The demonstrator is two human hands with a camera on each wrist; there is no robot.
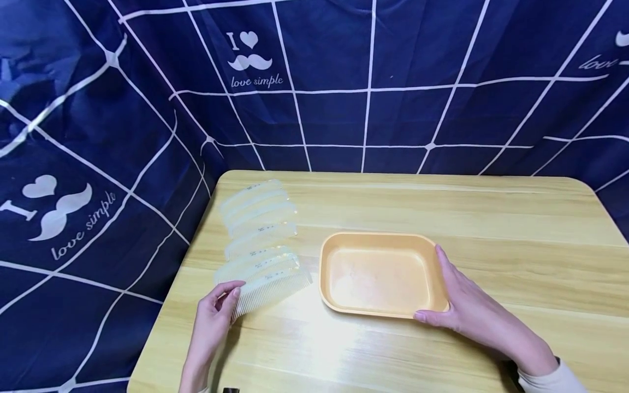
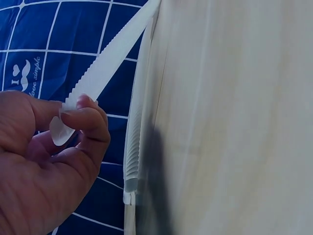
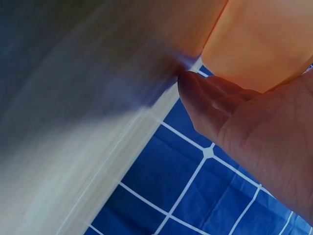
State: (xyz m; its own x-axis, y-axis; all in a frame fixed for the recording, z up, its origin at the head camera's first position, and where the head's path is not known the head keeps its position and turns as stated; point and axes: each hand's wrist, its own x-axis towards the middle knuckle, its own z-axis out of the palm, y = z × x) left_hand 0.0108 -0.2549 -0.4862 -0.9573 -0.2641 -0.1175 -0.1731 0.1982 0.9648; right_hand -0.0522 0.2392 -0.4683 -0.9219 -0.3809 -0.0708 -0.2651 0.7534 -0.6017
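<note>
Several translucent pale combs lie in an overlapping column on the left of the table. My left hand pinches the nearest comb at its left end; in the left wrist view this comb stands tilted, its end between thumb and fingers. An orange plastic tray, with nothing in it, sits right of the combs. My right hand grips its right end, the thumb at the near corner and the fingers along the right side. The right wrist view shows this hand against the tray's outer wall.
The wooden table has rounded far corners. Dark blue cloth with white lines hangs behind it and along its left side. A small dark object shows at the bottom edge of the head view.
</note>
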